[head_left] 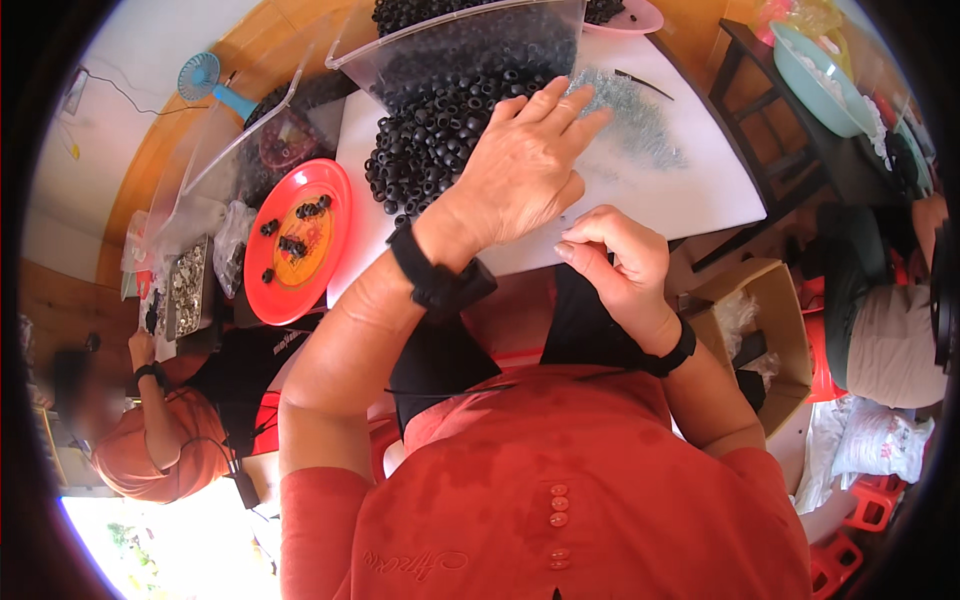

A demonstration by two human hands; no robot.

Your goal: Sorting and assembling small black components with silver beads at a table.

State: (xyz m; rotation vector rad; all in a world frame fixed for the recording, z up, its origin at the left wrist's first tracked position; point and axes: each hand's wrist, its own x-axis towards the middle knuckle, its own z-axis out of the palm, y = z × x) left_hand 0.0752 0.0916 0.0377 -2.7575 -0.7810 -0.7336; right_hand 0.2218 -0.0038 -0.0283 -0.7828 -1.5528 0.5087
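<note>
My left hand (pixel 525 160) reaches across the white tabletop (pixel 700 195) with its fingers stretched out, palm down. Its fingertips are beside a scatter of fine, silvery, thin pieces (pixel 630 118), too small to name. Under and left of that hand lies a heap of small black ring-shaped parts (pixel 430 140). Close to the table's near edge, my right hand (pixel 628 262) is closed, thumb and forefinger pinched together. Whatever is between those fingertips, if anything, is too small to make out. Both wrists wear black bands.
A clear plastic bin (pixel 460 50) with more black parts stands behind the heap. At left sits a red plate (pixel 262 290) with a few black clusters. One thin dark tool (pixel 645 84) lies at the far right. A cardboard box (pixel 790 345) stands right. Other people sit on both sides.
</note>
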